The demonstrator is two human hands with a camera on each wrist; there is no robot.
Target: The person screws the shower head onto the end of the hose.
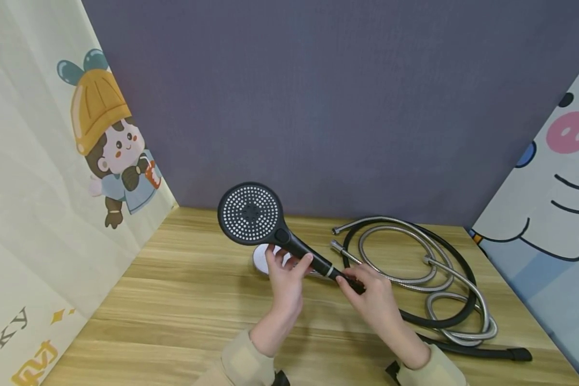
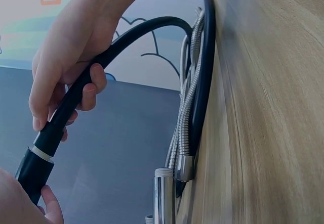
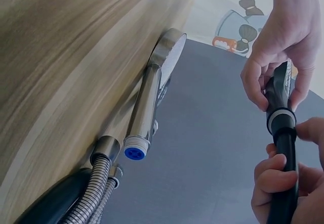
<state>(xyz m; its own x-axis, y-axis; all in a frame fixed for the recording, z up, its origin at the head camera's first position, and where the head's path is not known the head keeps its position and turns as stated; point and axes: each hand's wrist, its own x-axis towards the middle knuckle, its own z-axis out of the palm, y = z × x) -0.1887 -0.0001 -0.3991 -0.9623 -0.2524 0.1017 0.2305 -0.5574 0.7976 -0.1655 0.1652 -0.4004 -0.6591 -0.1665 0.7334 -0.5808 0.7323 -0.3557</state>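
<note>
A black handheld shower head is held above the table, its dotted spray face toward the head camera. My left hand grips its handle from below. My right hand holds the end of a black shower hose in line with the handle's lower end. A pale ring shows at the joint between them; whether the threads are engaged I cannot tell. From my right hand the hose bends down to the table in the left wrist view.
Behind my left hand lies a chrome shower head with a blue insert in its threaded end. Coiled metal hoses lie at the right on the wooden table, tangled with the black hose. A grey panel stands behind.
</note>
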